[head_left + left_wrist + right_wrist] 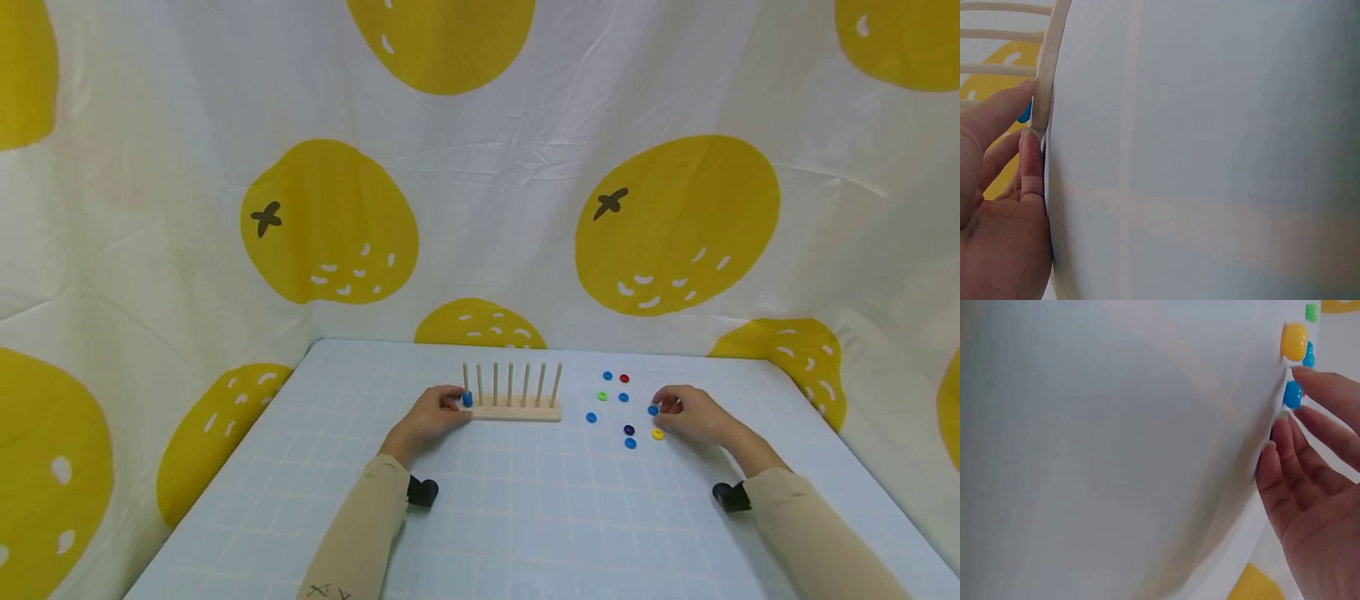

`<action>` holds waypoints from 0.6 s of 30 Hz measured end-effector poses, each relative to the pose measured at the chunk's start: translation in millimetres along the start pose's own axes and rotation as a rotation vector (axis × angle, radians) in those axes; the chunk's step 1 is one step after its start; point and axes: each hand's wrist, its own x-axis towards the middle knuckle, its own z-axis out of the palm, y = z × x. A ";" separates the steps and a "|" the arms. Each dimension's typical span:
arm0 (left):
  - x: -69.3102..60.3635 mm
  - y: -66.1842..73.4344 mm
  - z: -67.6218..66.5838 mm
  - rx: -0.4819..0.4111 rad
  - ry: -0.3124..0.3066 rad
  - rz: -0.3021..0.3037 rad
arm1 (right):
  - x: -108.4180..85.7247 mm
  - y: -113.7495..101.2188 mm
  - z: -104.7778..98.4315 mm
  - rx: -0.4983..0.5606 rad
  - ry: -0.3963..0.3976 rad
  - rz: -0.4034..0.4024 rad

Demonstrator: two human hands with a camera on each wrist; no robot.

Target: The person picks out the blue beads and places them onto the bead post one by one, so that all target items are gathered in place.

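On the surface point(525, 517), the left hand point(435, 412) clamps its fingers point(1007, 111) on the peg rack point(517, 412); rightward, the right hand point(693, 412) pinches a blue ring point(653, 410) — only the head view shows all seven pegs point(511, 383).

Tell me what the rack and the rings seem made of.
Rack: probably bare wood, matte, judging by its pale tan colour and faint grain up close. Rings: likely plastic, though painted wood isn't ruled out; glossy, with bright colours and small highlights.

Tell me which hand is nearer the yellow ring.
Right. The right hand is close to the yellow ring, on its right side; the left hand is well away, at the left end of the rack.
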 end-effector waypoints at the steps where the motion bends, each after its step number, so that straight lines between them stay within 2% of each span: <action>1: 0.1 -0.4 -0.1 0.001 -0.001 -0.006 | -0.1 -0.9 0.1 0.002 -0.001 -0.001; 12: -2.6 2.4 0.0 -0.005 0.004 -0.026 | -0.4 -7.2 1.9 -0.017 0.006 -0.010; 18: -2.0 1.9 -0.2 0.004 0.004 -0.017 | 0.7 -8.5 1.8 -0.029 0.003 -0.013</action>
